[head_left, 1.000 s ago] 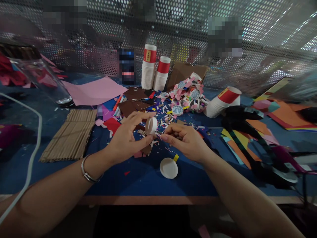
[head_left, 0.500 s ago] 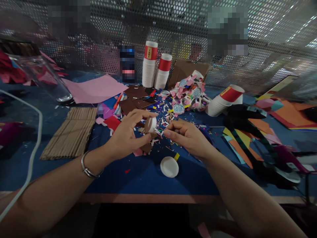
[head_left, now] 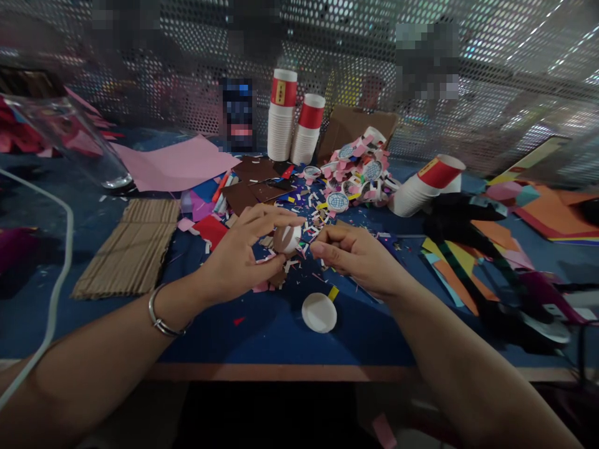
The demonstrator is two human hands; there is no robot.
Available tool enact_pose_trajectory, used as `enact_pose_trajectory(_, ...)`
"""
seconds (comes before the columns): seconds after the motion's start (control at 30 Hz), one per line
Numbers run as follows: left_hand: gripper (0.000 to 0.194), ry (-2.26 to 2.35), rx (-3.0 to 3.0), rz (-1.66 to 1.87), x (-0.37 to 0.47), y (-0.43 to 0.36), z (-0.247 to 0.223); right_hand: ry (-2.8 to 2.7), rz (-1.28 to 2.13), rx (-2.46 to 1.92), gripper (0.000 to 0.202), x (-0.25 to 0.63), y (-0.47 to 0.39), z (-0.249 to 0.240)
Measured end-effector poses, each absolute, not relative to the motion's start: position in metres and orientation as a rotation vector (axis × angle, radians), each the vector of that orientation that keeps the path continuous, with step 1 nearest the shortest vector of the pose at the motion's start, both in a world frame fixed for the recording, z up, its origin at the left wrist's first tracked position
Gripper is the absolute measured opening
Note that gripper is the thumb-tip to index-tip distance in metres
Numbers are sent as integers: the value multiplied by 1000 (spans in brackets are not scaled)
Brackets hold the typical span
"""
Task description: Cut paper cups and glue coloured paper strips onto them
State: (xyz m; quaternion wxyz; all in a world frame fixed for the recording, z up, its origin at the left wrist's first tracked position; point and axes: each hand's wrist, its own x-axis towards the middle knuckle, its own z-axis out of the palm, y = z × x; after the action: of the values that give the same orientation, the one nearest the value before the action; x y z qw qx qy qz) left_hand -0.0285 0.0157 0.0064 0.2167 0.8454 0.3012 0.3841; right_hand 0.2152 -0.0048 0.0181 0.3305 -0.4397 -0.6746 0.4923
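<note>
"So, hands?"

"Left hand has the small cup piece lightly pinched, brown face palmward, axis roughly crosswise. Right hand is just beside that piece, fingers curled in, can't tell if holding anything."

"Any writing?"

"Yeah, label on the cup stack beyond the piece, too tiny to read."

Single view, worn on the head. The scene is viewed from above the near edge of the blue table, faced forward and tilted down. Left hand and right hand are framed centrally at close range, with forearms cut by the lower frame. Perforated screen is caught farther off, across the top. Wide coverage, sides stretched.
</note>
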Motion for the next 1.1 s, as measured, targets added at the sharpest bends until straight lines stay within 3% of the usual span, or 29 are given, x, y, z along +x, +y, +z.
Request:
enact_pose_trajectory(0.7, 51, 731, 2531, 1272, -30, 16, 3, -1644, 1523, -1058, 46, 211, -8, 22)
enact_pose_trajectory(1.1, 53, 799, 2331, 1096, -31, 20, 0, -1574, 1587, -1128, 53, 215, -3, 19)
